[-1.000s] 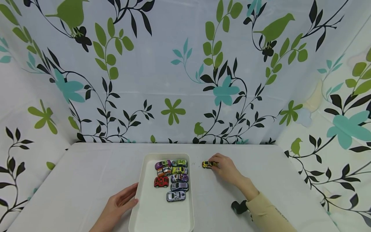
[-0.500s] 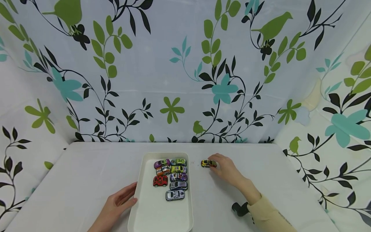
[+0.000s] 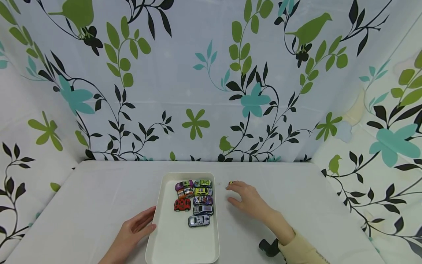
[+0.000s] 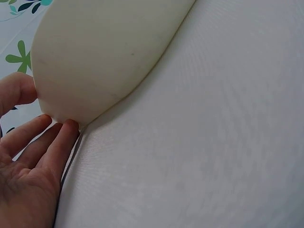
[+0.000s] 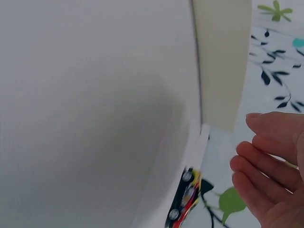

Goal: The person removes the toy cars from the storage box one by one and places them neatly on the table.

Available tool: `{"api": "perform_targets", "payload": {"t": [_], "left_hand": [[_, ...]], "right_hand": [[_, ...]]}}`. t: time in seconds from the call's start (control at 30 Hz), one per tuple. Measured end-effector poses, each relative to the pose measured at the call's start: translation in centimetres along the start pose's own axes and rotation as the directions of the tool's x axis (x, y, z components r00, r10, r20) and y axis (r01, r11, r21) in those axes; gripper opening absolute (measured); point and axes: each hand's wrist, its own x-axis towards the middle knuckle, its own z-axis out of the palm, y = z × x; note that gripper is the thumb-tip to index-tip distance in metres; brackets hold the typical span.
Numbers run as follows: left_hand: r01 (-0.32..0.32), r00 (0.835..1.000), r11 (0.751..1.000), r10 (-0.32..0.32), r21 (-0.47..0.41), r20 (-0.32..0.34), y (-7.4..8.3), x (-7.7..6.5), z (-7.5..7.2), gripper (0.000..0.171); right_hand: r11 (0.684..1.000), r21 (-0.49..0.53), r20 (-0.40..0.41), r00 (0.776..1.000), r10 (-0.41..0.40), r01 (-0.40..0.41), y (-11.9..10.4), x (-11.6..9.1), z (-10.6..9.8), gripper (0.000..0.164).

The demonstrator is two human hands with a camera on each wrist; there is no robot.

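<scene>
My left hand (image 3: 136, 229) rests against the left side of the white tray (image 3: 181, 244). In the left wrist view its fingertips touch the tray's outer wall (image 4: 104, 52). Beyond the tray's right side, my right hand (image 3: 248, 200) hovers with fingers extended, holding nothing. A yellow-and-black toy car (image 3: 231, 182) lies on the table just past its fingertips, mostly hidden by them in the head view. The right wrist view shows that toy car (image 5: 184, 197) apart from the hand. Inside the tray are a red toy car (image 3: 182, 205), a silver toy car (image 3: 199, 220) and several others.
The white-covered table (image 3: 99, 198) ends at a patterned curtain (image 3: 194, 88) at the back, with more curtain at both sides. A black object (image 3: 269, 248) is by the right sleeve (image 3: 300, 249). The tray's right wall stands between the right hand and the cars inside.
The right hand has let go of the yellow-and-black toy car and shifted slightly left and toward me, fingers now spread. The left hand stays at the tray.
</scene>
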Motion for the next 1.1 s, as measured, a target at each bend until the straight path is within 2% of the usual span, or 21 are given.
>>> {"api": "perform_targets", "payload": {"t": [0.23, 0.43, 0.67, 0.83, 1.1], "left_hand": [[-0.010, 1.000, 1.000, 0.010, -0.008, 0.007, 0.0, 0.2, 0.0, 0.059], [-0.007, 1.000, 1.000, 0.007, -0.004, 0.000, 0.0, 0.1, 0.1, 0.059], [-0.007, 1.000, 1.000, 0.007, 0.005, 0.002, -0.1, 0.1, 0.0, 0.059], [-0.004, 1.000, 1.000, 0.004, 0.011, -0.003, -0.1, 0.1, 0.0, 0.060], [-0.032, 0.999, 0.999, 0.032, 0.006, 0.013, 0.0, -0.2, 0.0, 0.059]], "right_hand": [[0.997, -0.021, 0.017, 0.997, -0.072, 0.072, -2.6, -0.3, 0.6, 0.029], [0.993, 0.019, 0.055, 0.991, -0.119, 0.118, -3.9, -0.5, 1.3, 0.028], [0.988, 0.074, 0.076, 0.987, -0.140, 0.134, -5.3, -0.7, 1.9, 0.029], [0.985, 0.056, 0.111, 0.980, -0.167, 0.162, -6.4, -0.9, 2.4, 0.029], [0.971, 0.005, 0.107, 0.965, -0.239, 0.240, -7.4, -0.9, 3.6, 0.030]]}}
